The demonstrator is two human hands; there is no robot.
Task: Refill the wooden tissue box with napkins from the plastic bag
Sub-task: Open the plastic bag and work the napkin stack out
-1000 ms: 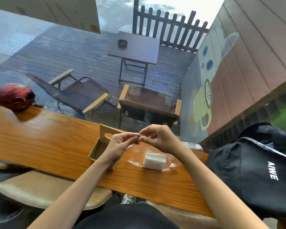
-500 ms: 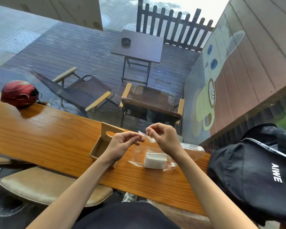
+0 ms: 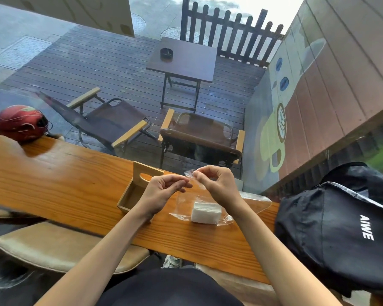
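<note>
A clear plastic bag (image 3: 184,202) lies on the wooden counter (image 3: 64,184) with a white stack of napkins (image 3: 205,212) inside it. My right hand (image 3: 217,184) pinches the bag's upper edge and holds it lifted above the stack. My left hand (image 3: 161,193) pinches close beside it, fingertips curled at the same edge; its grip on the film is hard to make out. The wooden tissue box (image 3: 134,191) stands open just left of the bag, its lid (image 3: 147,174) with an oval slot tilted up at the back. My left wrist covers part of the box.
A red helmet (image 3: 22,122) rests on the counter's far left. A black backpack (image 3: 341,228) sits at the right end. A tan padded stool (image 3: 60,248) is below the counter on the left. Beyond the glass are deck chairs and a small table.
My hands have drawn slightly apart, and the right hand has lifted the bag's edge higher. The view has shifted a little; the napkins stay in the bag.
</note>
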